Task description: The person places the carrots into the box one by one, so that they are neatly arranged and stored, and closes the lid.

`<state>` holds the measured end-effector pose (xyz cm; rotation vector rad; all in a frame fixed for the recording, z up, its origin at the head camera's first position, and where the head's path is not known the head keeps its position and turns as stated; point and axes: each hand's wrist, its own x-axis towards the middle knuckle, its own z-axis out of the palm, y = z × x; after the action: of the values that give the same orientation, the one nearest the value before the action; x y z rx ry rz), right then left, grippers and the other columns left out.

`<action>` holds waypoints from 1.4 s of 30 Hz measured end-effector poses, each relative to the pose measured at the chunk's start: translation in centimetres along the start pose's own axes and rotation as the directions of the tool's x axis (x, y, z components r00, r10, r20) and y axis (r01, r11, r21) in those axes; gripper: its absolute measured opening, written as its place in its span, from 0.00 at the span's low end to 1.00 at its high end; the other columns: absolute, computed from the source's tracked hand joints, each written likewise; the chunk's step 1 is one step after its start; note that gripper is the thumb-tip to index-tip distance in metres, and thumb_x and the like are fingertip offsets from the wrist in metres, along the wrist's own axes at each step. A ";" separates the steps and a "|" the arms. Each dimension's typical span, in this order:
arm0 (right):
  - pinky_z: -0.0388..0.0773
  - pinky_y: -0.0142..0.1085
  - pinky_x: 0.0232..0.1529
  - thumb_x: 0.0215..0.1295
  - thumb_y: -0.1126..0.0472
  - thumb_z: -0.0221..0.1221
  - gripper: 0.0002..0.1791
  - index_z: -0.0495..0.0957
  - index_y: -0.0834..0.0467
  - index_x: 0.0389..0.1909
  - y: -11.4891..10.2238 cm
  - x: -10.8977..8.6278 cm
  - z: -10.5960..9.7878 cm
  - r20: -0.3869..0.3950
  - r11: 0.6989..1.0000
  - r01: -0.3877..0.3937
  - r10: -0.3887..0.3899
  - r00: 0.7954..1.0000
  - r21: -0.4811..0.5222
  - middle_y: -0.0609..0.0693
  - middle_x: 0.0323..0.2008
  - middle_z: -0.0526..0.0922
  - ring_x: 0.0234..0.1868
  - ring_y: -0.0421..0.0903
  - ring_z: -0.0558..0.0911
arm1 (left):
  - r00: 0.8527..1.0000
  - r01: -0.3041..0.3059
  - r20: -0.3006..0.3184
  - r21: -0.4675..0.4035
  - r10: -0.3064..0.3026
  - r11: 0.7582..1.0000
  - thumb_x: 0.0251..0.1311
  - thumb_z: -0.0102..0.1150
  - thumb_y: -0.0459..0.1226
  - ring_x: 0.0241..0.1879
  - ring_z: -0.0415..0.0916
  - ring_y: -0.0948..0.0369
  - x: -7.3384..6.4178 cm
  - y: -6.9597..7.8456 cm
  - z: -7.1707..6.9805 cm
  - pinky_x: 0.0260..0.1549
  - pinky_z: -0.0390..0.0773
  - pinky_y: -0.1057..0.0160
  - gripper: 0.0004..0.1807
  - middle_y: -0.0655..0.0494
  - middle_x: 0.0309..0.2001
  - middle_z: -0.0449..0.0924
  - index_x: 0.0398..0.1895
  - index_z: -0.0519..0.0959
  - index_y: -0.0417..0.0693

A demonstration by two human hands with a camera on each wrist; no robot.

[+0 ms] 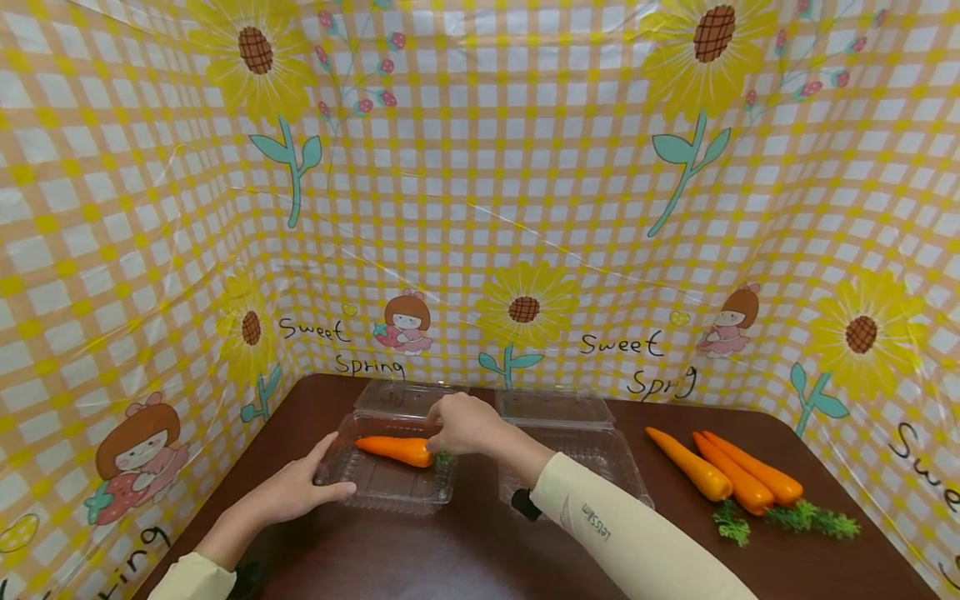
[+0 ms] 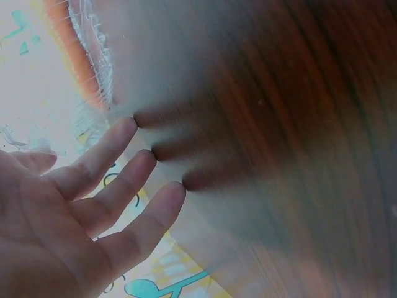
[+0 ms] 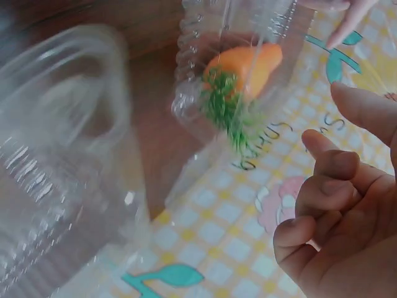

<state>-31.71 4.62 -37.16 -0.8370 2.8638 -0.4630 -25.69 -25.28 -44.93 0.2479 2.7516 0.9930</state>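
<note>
Looking at this, are you actually gripping that carrot (image 1: 393,450)?

Nah, you're holding nothing. Your right hand (image 1: 465,423) is hovering by the leafy end, fingers loosely curling, a gap showing in the right wrist view. The carrot's lying inside the left clear box (image 1: 397,502), stretching sideways, tip pointing toward your left hand (image 1: 300,487).

So which hand's sitting closer?

Right one, easily. Your left is staying-out-of-it open, fingers spreading beside the box. Everything's resting on a dark table (image 1: 360,558); a second clear box (image 1: 627,473) and three more carrots (image 1: 731,472) are lying to your right.
</note>
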 end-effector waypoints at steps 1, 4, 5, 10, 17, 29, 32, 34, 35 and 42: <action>0.82 0.42 0.41 0.63 0.51 0.69 0.19 0.86 0.54 0.52 0.2 -0.4 -0.3 -0.005 1.000 0.012 -0.012 1.000 0.022 0.51 0.49 0.87 0.45 0.48 0.85 | 1.000 0.001 -0.002 0.001 -0.001 1.000 0.63 0.61 0.61 0.62 0.73 0.37 -0.1 0.1 -0.1 0.54 0.74 0.35 0.55 0.31 0.64 0.72 0.83 0.43 0.51; 0.81 0.42 0.40 0.63 0.52 0.69 0.20 0.85 0.55 0.54 0.9 -1.7 -1.3 -0.019 0.995 0.033 -0.031 0.999 0.090 0.51 0.47 0.87 0.42 0.46 0.85 | 1.000 0.000 -0.010 0.006 0.000 1.000 0.63 0.62 0.61 0.61 0.73 0.38 -0.1 0.2 -0.2 0.53 0.74 0.36 0.55 0.32 0.64 0.73 0.82 0.43 0.50; 0.81 0.41 0.38 0.63 0.52 0.69 0.20 0.85 0.55 0.54 1.1 -2.1 -1.5 -0.023 0.993 0.039 -0.037 0.999 0.113 0.51 0.44 0.87 0.40 0.45 0.84 | 1.000 -0.002 -0.013 0.009 0.002 1.000 0.63 0.62 0.60 0.61 0.74 0.39 -0.1 0.2 -0.2 0.53 0.74 0.36 0.55 0.33 0.63 0.73 0.82 0.43 0.50; 0.72 0.36 0.27 0.63 0.54 0.68 0.20 0.84 0.58 0.54 2.1 -4.2 -2.6 -0.037 0.975 0.039 -0.031 0.999 0.219 0.47 0.29 0.82 0.25 0.42 0.75 | 1.000 -0.012 -0.015 0.014 0.013 1.000 0.63 0.62 0.60 0.60 0.74 0.40 0.0 0.1 -0.1 0.53 0.75 0.36 0.55 0.33 0.62 0.74 0.82 0.44 0.49; 0.63 0.33 0.23 0.65 0.53 0.67 0.19 0.83 0.53 0.55 4.0 -7.2 -3.3 -0.041 0.946 -0.017 0.032 0.999 0.324 0.47 0.18 0.73 0.17 0.41 0.65 | 1.000 -0.010 -0.009 0.003 0.010 1.000 0.63 0.62 0.60 0.61 0.74 0.38 -0.1 0.1 0.0 0.52 0.75 0.36 0.55 0.32 0.63 0.73 0.82 0.43 0.49; 0.65 0.35 0.26 0.67 0.52 0.66 0.25 0.80 0.61 0.60 9.2 -11.5 -4.7 -0.082 0.891 -0.042 0.089 0.993 0.452 0.48 0.24 0.71 0.21 0.42 0.63 | 1.000 -0.014 -0.012 0.002 0.014 1.000 0.63 0.62 0.60 0.60 0.75 0.40 0.0 -0.2 0.1 0.52 0.75 0.37 0.55 0.33 0.62 0.74 0.82 0.44 0.50; 0.65 0.35 0.25 0.67 0.51 0.65 0.27 0.79 0.61 0.62 10.4 -12.6 -5.0 -0.082 0.872 -0.067 0.121 0.989 0.485 0.49 0.26 0.72 0.20 0.41 0.62 | 1.000 -0.014 -0.010 0.000 0.014 1.000 0.63 0.62 0.60 0.60 0.74 0.39 0.0 -0.2 0.1 0.52 0.75 0.36 0.55 0.32 0.62 0.74 0.82 0.43 0.50; 0.66 0.35 0.24 0.67 0.50 0.65 0.27 0.78 0.60 0.63 11.1 -13.3 -5.2 -0.085 0.862 -0.082 0.142 0.986 0.500 0.50 0.27 0.73 0.20 0.41 0.62 | 1.000 -0.014 -0.010 -0.001 0.014 1.000 0.63 0.62 0.60 0.61 0.74 0.38 0.0 -0.2 0.1 0.53 0.75 0.36 0.55 0.31 0.63 0.73 0.82 0.43 0.50; 0.66 0.36 0.24 0.67 0.50 0.65 0.28 0.78 0.60 0.63 11.4 -13.6 -5.3 -0.091 0.858 -0.085 0.151 0.984 0.506 0.50 0.27 0.73 0.20 0.41 0.62 | 1.000 -0.015 -0.010 -0.003 0.015 1.000 0.63 0.62 0.60 0.61 0.73 0.38 0.0 -0.2 0.1 0.53 0.74 0.35 0.55 0.31 0.63 0.73 0.82 0.43 0.50; 0.67 0.37 0.28 0.68 0.49 0.64 0.30 0.74 0.60 0.67 13.6 -16.0 -5.8 -0.115 0.799 -0.110 0.219 0.969 0.592 0.49 0.26 0.70 0.21 0.42 0.63 | 1.000 -0.011 -0.008 -0.009 0.011 1.000 0.63 0.62 0.60 0.61 0.74 0.39 0.1 -0.2 0.0 0.53 0.75 0.36 0.55 0.32 0.63 0.73 0.82 0.43 0.50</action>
<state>-26.36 25.67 -35.62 -0.4408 2.6360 -1.3617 -25.75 -25.43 -45.12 0.2587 2.7550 1.0111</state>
